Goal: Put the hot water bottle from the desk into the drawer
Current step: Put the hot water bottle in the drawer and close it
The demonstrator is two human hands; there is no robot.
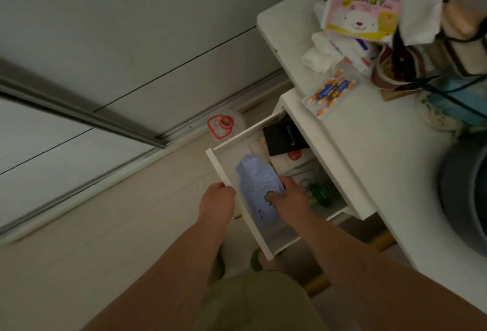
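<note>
The white drawer (232, 191) under the desk (374, 151) stands pulled out. Inside it, along the front panel, lies the pale blue hot water bottle (254, 185) with dark cloud prints. My right hand (288, 196) rests on the bottle's near end, fingers curled over its edge. My left hand (217, 200) grips the drawer's front panel from outside. Part of the bottle is hidden under my right hand.
The drawer also holds a black box (284, 139), white packets and a green item (320, 195). On the desk lie a pack of batteries (330, 90), a pink "BABY" pack (361, 13), tissues, cables and a grey round bin (466, 199). Sliding doors stand to the left.
</note>
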